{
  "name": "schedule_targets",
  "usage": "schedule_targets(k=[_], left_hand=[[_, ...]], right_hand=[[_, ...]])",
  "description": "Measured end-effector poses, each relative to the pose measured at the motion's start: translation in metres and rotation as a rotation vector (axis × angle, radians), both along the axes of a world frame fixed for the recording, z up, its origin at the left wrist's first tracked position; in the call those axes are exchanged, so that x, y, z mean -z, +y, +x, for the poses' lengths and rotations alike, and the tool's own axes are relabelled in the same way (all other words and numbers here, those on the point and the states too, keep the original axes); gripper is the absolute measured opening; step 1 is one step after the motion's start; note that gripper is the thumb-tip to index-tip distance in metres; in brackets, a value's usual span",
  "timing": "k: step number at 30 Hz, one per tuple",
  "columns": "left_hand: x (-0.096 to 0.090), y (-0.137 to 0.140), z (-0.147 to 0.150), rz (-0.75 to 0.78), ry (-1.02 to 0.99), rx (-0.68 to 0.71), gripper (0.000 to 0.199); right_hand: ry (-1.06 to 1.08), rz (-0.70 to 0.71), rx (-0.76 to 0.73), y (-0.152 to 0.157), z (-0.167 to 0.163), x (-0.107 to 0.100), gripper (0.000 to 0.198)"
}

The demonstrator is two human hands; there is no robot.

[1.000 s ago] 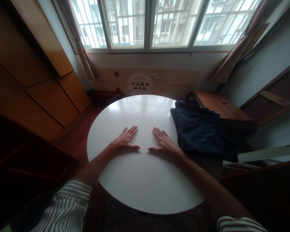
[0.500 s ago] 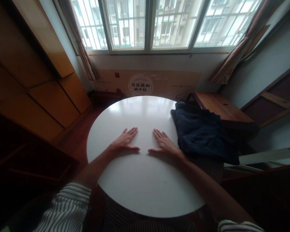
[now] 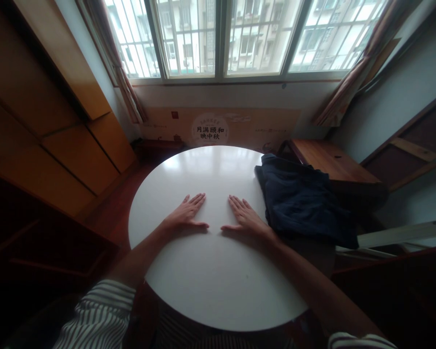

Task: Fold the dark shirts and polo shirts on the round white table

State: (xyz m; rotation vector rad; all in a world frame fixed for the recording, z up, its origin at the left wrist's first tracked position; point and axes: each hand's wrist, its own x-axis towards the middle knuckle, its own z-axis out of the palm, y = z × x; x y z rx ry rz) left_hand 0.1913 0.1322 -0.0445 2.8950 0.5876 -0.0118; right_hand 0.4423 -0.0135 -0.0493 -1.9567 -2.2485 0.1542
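Note:
My left hand (image 3: 187,213) lies flat on a glossy white oval table (image 3: 218,281), thumb stretched out to the right and fingers pointing away from me. Mirroring it, my right hand (image 3: 244,215) rests palm down with its thumb out to the left. A narrow gap of bare tabletop separates the two thumbs. Neither hand holds anything. Dark navy folded cloth (image 3: 298,198), perhaps a garment, sits at the table's right edge and hangs past it, close to my right hand and forearm.
Behind the table at right stands a wooden desk (image 3: 334,160). Wooden cabinets (image 3: 83,155) line the left side. A printed panel (image 3: 254,126) leans below the barred window (image 3: 254,39), and curtains hang at both sides. A framed board (image 3: 414,145) is at far right.
Both hands keep their place on the table, and the cloth has not moved. Only the camera view has shifted very slightly.

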Motion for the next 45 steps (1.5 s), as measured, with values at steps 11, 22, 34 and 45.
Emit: schedule_targets(k=[11, 22, 34, 45], left_hand=[[0.01, -0.007, 0.006, 0.037, -0.596, 0.051, 0.031], [0.019, -0.001, 0.01, -0.007, -0.945, -0.089, 0.052], [0.017, -0.002, 0.013, -0.041, -0.919, -0.099, 0.049], [0.014, -0.002, 0.013, -0.16, -0.918, -0.241, 0.05]], right_hand=[[0.106, 0.177, -0.084, -0.001, 0.001, 0.005, 0.093], [0.169, 0.699, 0.166, -0.059, 0.015, -0.081, 0.039], [-0.082, -0.065, 1.222, -0.123, 0.143, -0.089, 0.07], [-0.121, 0.393, 0.55, -0.024, -0.001, -0.147, 0.03]])
